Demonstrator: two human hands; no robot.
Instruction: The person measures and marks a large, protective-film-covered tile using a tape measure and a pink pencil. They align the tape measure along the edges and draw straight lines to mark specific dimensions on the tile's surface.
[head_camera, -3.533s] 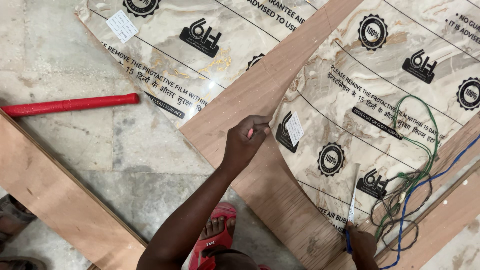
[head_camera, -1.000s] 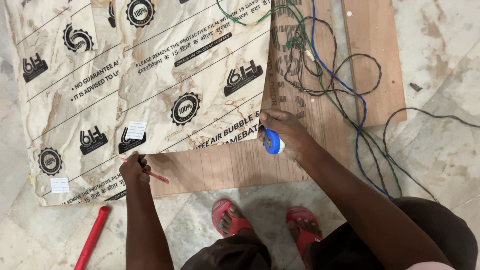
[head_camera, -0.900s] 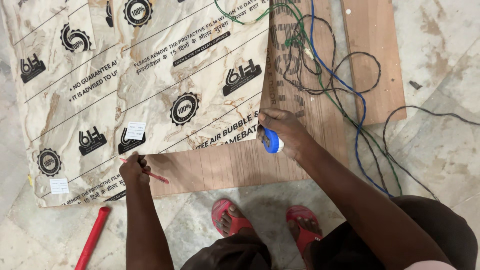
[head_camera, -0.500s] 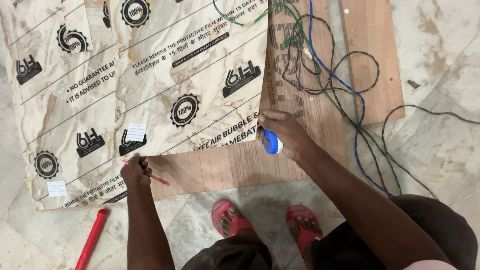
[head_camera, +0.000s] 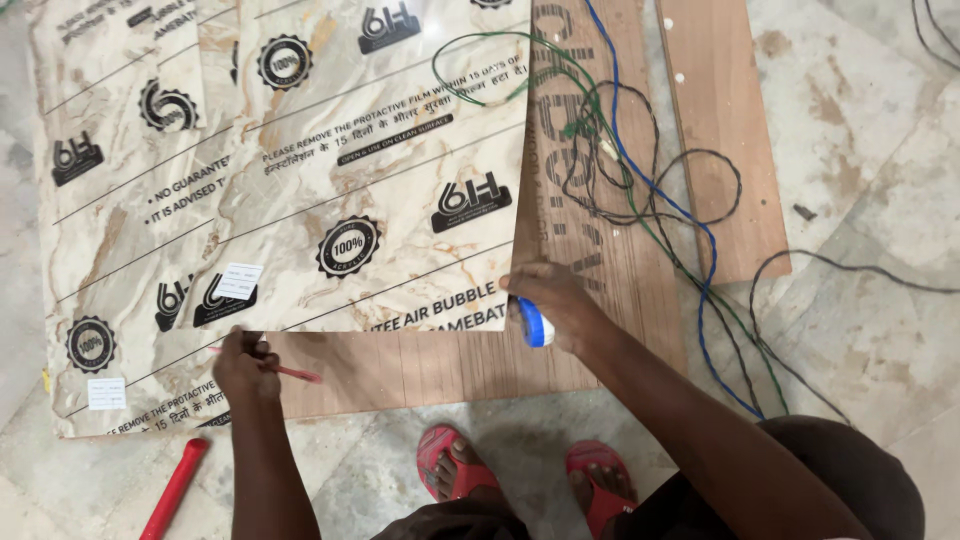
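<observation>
the person stands over a brown plywood board (head_camera: 420, 365) lying flat on the marble floor (head_camera: 860, 230), and everything else sits around that board. on top of it lies a marble-patterned laminate sheet (head_camera: 370, 180) with black printing and round seals on its protective film; its lower edge runs across the board and leaves a bare strip of wood on the side nearest the person's feet. the left hand (head_camera: 245, 365) rests at the left end of that bare strip, right at the sheet's lower edge, with fingers curled tight around a thin red pencil (head_camera: 290, 373) whose tip lies out over the bare wood. the right hand (head_camera: 555, 310) presses down at the sheet's lower right corner, fingers wrapped closed around a small blue and white tape measure (head_camera: 535, 323), which touches the board just beside that corner. a second laminate sheet (head_camera: 110, 250) of the same pattern lies partly under the first, reaching past the board's left side. on the board's right part, tangled blue, green and black wires (head_camera: 650, 190) loop across the wood and trail off onto the floor. a narrower wooden plank (head_camera: 725, 130) lies just beyond the board's right edge. below the board's near-left corner a red rod (head_camera: 172, 490) rests on the floor, and the person's feet in red sandals (head_camera: 520, 480) stand just off the board's near edge.
</observation>
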